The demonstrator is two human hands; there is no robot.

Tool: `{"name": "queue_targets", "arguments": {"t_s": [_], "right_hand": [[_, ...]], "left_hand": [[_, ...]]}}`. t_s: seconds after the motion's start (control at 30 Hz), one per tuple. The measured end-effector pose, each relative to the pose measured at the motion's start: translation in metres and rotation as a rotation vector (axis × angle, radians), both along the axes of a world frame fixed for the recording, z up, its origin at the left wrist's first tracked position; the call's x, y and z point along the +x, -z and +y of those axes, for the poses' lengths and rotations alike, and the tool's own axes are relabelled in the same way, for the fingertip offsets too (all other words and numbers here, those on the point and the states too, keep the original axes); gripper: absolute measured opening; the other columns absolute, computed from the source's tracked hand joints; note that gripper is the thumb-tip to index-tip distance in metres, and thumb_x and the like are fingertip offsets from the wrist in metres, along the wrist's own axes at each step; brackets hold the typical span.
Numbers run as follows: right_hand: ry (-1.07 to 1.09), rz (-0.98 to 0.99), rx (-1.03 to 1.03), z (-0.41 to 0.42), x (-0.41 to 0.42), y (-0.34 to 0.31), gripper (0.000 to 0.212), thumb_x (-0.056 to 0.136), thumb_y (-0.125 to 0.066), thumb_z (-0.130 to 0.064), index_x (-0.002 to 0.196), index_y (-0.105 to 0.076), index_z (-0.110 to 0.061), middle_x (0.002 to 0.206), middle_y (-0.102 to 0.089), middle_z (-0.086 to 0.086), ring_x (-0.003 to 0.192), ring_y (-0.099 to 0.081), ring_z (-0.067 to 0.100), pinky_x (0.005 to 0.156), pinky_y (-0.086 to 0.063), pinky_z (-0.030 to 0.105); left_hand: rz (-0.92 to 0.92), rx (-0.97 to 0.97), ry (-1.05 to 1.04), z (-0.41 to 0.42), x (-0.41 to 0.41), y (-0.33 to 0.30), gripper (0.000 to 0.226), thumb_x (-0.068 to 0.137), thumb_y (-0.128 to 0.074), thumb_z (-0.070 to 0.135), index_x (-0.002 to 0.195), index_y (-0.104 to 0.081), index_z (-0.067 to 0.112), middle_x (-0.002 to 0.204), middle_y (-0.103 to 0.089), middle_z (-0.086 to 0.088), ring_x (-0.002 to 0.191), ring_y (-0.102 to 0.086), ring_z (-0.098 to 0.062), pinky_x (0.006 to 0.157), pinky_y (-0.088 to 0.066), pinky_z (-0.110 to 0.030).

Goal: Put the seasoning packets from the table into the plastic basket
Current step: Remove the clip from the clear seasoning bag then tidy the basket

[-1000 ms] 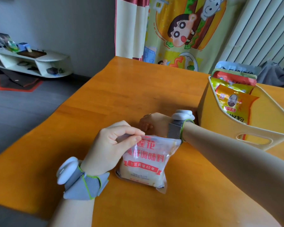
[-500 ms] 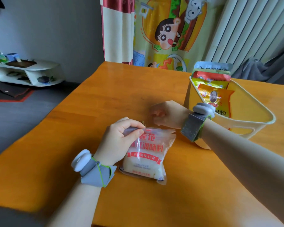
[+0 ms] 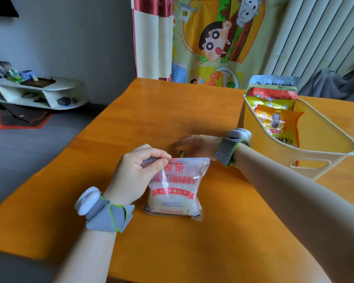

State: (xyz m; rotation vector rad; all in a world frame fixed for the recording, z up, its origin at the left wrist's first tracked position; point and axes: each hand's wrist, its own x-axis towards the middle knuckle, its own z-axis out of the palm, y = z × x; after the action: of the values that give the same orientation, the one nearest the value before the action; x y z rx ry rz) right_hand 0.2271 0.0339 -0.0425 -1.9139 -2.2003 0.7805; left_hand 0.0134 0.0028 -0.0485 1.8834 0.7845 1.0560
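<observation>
A clear seasoning packet with white powder and red print lies on the orange table. My left hand pinches its top left corner between thumb and fingers. My right hand hovers just behind the packet's top edge, palm down, fingers loosely spread over a small dark object that I cannot identify. The cream plastic basket stands at the right and holds several upright packets, with an orange one in front.
The table's left edge drops to a grey floor. A low white shelf stands by the far wall. A cartoon curtain and a radiator hang behind the table. Bare tabletop stretches between the packet and the far edge.
My right hand has opened from a loose fist and its fingers now stretch leftward behind the packet. My left hand keeps its pinch on the packet's corner. The camera view shifted slightly.
</observation>
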Motion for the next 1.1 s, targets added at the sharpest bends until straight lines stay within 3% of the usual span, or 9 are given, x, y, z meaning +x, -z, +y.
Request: {"name": "queue_targets", "arguments": {"t_s": [0.1,0.27,0.4,0.53,0.73,0.83,0.93,1.0,1.1], "right_hand": [[-0.017,0.004,-0.037,0.007,-0.004,0.007,0.046,0.086,-0.059,-0.014,0.131,-0.049,-0.017,0.138,-0.049,0.008,0.122,-0.051,0.021,0.096,-0.041,0.023],[0.101,0.026,0.118,0.010,-0.003,0.011,0.028,0.081,-0.063,-0.014,0.108,-0.066,-0.009,0.104,-0.067,0.008,0.082,-0.060,0.014,0.067,-0.046,0.017],[0.232,0.495,0.255,0.002,-0.007,-0.018,0.021,0.083,-0.063,-0.005,0.100,-0.062,0.009,0.076,-0.059,0.008,0.044,-0.053,-0.002,0.047,-0.049,0.012],[0.179,0.708,0.501,-0.027,-0.020,-0.052,0.016,0.092,-0.051,-0.011,0.098,-0.064,-0.003,0.070,-0.056,-0.003,0.053,-0.052,0.002,0.051,-0.050,0.013],[-0.006,0.215,0.514,-0.064,-0.015,-0.044,0.025,0.083,-0.062,-0.018,0.107,-0.067,-0.014,0.079,-0.053,-0.012,0.074,-0.051,-0.005,0.072,-0.041,0.006],[-0.017,0.138,0.531,-0.074,-0.007,-0.048,0.025,0.084,-0.063,-0.015,0.108,-0.067,-0.015,0.090,-0.064,-0.005,0.076,-0.054,-0.003,0.074,-0.041,0.006],[-0.036,0.079,0.525,-0.080,-0.009,-0.053,0.032,0.086,-0.060,-0.012,0.118,-0.060,-0.013,0.106,-0.069,0.006,0.093,-0.064,0.016,0.083,-0.049,0.021],[-0.069,0.051,0.498,-0.080,-0.016,-0.054,0.039,0.087,-0.056,-0.008,0.125,-0.053,-0.011,0.116,-0.066,0.009,0.103,-0.063,0.021,0.090,-0.049,0.030],[-0.098,0.002,0.483,-0.080,-0.021,-0.053,0.044,0.089,-0.052,-0.005,0.132,-0.046,-0.009,0.125,-0.062,0.011,0.113,-0.059,0.022,0.095,-0.045,0.030]], "left_hand": [[0.011,-0.018,0.013,0.003,-0.004,0.002,0.025,0.084,-0.059,0.009,0.078,-0.065,0.032,0.078,-0.060,0.024,0.085,-0.063,0.003,0.063,-0.050,-0.008],[0.046,0.021,-0.025,0.007,0.001,0.000,0.024,0.084,-0.060,0.011,0.077,-0.064,0.034,0.082,-0.061,0.015,0.087,-0.062,0.002,0.066,-0.052,-0.010],[0.059,0.035,-0.049,0.010,0.009,-0.002,0.024,0.085,-0.059,0.013,0.076,-0.063,0.035,0.085,-0.062,0.013,0.088,-0.062,-0.001,0.068,-0.054,-0.015],[0.072,0.000,-0.036,0.012,0.025,-0.002,0.025,0.085,-0.060,0.012,0.072,-0.062,0.034,0.085,-0.065,0.008,0.082,-0.063,-0.006,0.072,-0.053,-0.024],[0.005,-0.105,0.018,0.002,0.046,-0.002,0.025,0.084,-0.060,0.012,0.072,-0.064,0.034,0.078,-0.070,0.008,0.072,-0.065,-0.002,0.065,-0.051,-0.015],[0.011,-0.123,0.034,0.000,0.047,-0.002,0.027,0.082,-0.062,0.012,0.069,-0.064,0.036,0.067,-0.070,0.017,0.066,-0.064,0.003,0.060,-0.050,-0.013],[0.018,-0.135,0.061,-0.003,0.049,-0.004,0.029,0.083,-0.062,0.011,0.073,-0.064,0.037,0.065,-0.069,0.028,0.068,-0.064,0.008,0.059,-0.048,-0.006],[0.010,-0.131,0.060,-0.005,0.048,-0.004,0.028,0.084,-0.061,0.010,0.075,-0.063,0.037,0.068,-0.070,0.021,0.070,-0.063,0.011,0.059,-0.046,-0.003],[-0.001,-0.112,0.061,-0.007,0.046,-0.004,0.027,0.084,-0.060,0.009,0.076,-0.063,0.035,0.081,-0.066,0.014,0.072,-0.062,0.011,0.061,-0.046,-0.003]]}}
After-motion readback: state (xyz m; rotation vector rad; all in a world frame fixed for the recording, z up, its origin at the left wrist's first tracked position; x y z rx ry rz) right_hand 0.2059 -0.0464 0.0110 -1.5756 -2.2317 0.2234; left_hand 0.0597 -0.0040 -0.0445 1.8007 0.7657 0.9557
